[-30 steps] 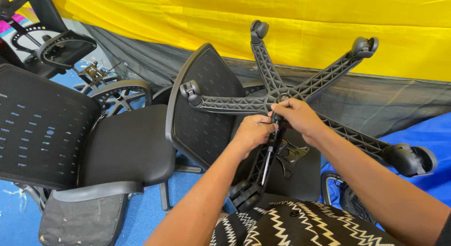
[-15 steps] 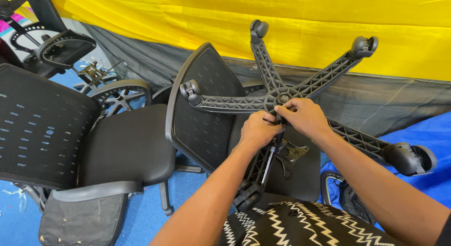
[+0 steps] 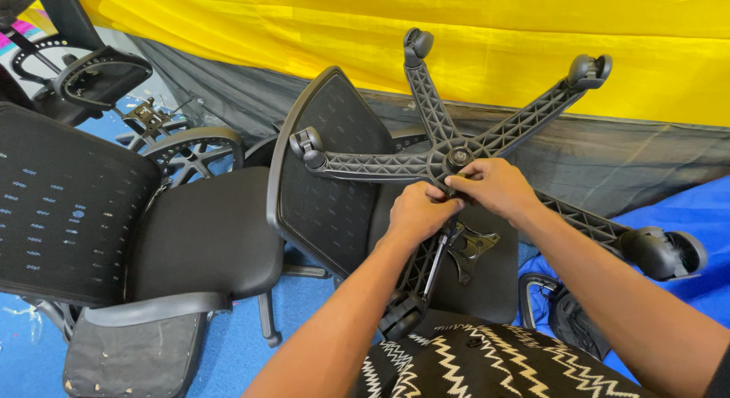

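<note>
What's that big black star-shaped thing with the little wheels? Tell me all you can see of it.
The chair base is black, plastic-looking, five ribbed arms spreading from a central hub, each tipped with a caster. It sits upturned on an overturned chair, underside facing the camera. Both hands, left hand and right hand, meet just below the hub, by the metal column.

black five-arm chair base (image 3: 426,166) upturned, castors (image 3: 589,69) outward.

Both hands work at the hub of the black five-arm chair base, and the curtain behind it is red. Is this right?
Not quite: the head view shows a yellow curtain, not red. Both the left hand and right hand do work at the hub of the black five-arm chair base.
</note>
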